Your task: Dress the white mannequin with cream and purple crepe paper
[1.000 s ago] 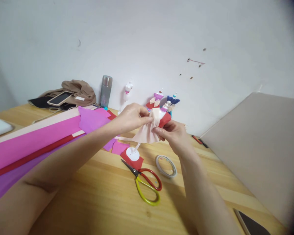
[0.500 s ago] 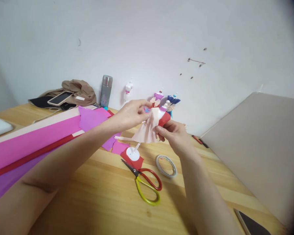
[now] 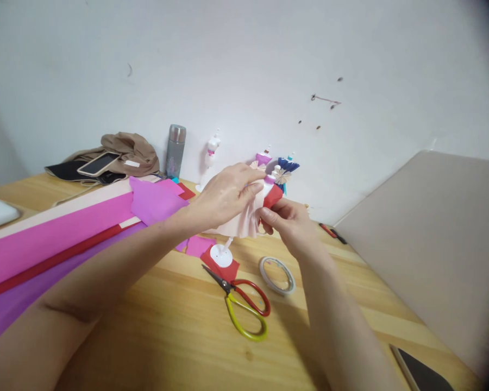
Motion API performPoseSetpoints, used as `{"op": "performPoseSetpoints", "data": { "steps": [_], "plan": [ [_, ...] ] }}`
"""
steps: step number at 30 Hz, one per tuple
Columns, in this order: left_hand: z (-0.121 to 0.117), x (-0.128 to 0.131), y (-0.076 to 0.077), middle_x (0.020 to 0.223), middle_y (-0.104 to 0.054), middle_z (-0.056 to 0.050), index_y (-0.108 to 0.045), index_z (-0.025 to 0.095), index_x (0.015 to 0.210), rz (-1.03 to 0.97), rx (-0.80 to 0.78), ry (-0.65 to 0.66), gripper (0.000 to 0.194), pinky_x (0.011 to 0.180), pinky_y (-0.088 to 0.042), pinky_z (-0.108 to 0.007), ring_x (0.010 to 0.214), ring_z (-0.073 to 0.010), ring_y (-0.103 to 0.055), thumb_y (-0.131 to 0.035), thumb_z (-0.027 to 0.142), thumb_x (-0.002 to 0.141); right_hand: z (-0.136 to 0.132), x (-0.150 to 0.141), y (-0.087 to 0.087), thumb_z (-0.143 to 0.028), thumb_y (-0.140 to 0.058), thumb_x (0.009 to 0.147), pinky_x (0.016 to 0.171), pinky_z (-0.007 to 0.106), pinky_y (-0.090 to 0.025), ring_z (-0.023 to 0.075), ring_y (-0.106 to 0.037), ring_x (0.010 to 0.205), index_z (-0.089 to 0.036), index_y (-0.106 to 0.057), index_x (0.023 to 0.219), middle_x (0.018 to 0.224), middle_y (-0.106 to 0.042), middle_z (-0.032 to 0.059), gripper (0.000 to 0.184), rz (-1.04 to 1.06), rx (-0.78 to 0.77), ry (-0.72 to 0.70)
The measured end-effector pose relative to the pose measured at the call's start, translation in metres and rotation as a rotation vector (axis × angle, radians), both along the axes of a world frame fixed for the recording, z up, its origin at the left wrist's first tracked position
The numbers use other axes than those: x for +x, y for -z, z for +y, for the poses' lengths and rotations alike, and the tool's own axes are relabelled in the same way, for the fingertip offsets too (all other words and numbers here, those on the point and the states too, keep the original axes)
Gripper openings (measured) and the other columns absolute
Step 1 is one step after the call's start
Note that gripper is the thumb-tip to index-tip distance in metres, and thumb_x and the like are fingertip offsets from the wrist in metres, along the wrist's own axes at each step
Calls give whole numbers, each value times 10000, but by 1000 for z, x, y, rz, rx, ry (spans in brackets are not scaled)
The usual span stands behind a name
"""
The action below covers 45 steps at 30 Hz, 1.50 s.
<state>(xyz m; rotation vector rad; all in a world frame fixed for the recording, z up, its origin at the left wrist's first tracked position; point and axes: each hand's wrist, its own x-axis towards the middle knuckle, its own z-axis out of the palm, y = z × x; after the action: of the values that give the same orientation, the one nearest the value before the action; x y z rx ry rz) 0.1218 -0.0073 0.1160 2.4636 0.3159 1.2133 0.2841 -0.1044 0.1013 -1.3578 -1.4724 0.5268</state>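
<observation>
A small white dress-form mannequin [image 3: 270, 187] leans to the right in front of me, its round white base [image 3: 220, 256] tipped towards me. It wears a red paper bodice [image 3: 273, 196] and a gathered pale pink paper skirt [image 3: 238, 222]. My right hand [image 3: 287, 217] pinches the side of this paper dress between thumb and fingers. Over the front of the mannequin lies my left hand [image 3: 232, 193], index finger stretched towards the neck and thumb apart below it. Its other fingertips are hidden. Scissors [image 3: 228, 288] with red and yellow handles lie below the base.
Right of the scissors lies a tape roll [image 3: 277, 276]. Coloured paper strips [image 3: 61, 239] stretch across the left. Two dressed mannequins [image 3: 263, 158], a bare mannequin [image 3: 212, 149] and a thermos [image 3: 176, 152] stand near the wall. One phone [image 3: 419, 369] is at the lower right.
My left hand has let go of its pinch on the pale pink paper, lifted, and moved right over the mannequin's front with fingers spread. My right hand has stayed at the dress's side.
</observation>
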Motion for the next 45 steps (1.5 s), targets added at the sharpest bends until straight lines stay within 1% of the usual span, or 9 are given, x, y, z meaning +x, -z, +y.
{"op": "performPoseSetpoints", "data": {
  "steps": [6,12,18,21,26,31,38,42,45],
  "plan": [
    [-3,1,-2,1199,-695,-99,-664,160,1225,-2,-145,-8,331,989,-467,-326,1082,-209,-629,-463,279,990,0,-4,0,-418,-718,737,464,250,-344,93,-432,469,-182,-611,696,506,-520,-33,262,-21,14,27],
    [-2,-1,-2,1156,-706,-90,-662,158,1211,15,-175,66,323,940,-486,-320,1034,-195,-637,-467,289,988,-1,-5,1,-417,-722,741,454,249,-335,94,-427,464,-191,-603,687,500,-510,-37,261,-31,31,39],
    [8,-4,-3,1255,-677,-95,-643,189,1296,63,-274,261,456,936,-512,-316,1091,-216,-643,-687,263,848,-2,-6,0,-473,-739,749,454,250,-335,93,-423,462,-191,-615,677,495,-510,-35,316,-25,27,51],
    [12,-4,-3,1305,-662,-92,-647,217,1307,75,-285,296,550,964,-512,-331,1148,-238,-630,-770,256,772,-3,-7,-1,-511,-750,753,454,249,-331,93,-421,466,-192,-603,664,494,-502,-35,362,-30,26,42],
    [12,2,6,1352,-642,-105,-633,212,1339,-5,-323,303,558,1012,-502,-363,1189,-244,-618,-736,179,791,-4,-5,-1,-508,-747,753,461,249,-342,94,-440,477,-183,-621,702,521,-526,-28,352,-35,25,30],
    [11,10,14,1415,-601,-114,-623,201,1354,-95,-384,304,585,1095,-456,-379,1265,-239,-590,-728,151,781,-2,-3,-1,-429,-803,679,478,254,-380,104,-476,513,-182,-652,739,586,-587,-8,296,-15,-3,26],
    [7,13,15,1481,-546,-99,-606,247,1376,-97,-387,322,606,1164,-405,-409,1386,-242,-501,-709,128,791,3,-1,5,-431,-792,673,448,255,-344,92,-414,474,-196,-608,665,527,-521,-34,298,33,12,13],
    [9,13,14,1525,-490,-128,-521,221,1455,-94,-422,407,690,1123,-445,-388,1381,-242,-503,-690,150,789,3,-1,5,-426,-784,677,443,255,-333,93,-409,469,-204,-598,656,511,-507,-39,290,35,16,9],
    [20,5,8,1417,-593,-152,-435,208,1510,-9,-471,458,750,1005,-513,-362,1249,-247,-608,-701,235,810,3,0,5,-417,-779,680,448,255,-329,93,-411,467,-203,-593,654,511,-506,-38,285,31,12,8]
  ]
}}
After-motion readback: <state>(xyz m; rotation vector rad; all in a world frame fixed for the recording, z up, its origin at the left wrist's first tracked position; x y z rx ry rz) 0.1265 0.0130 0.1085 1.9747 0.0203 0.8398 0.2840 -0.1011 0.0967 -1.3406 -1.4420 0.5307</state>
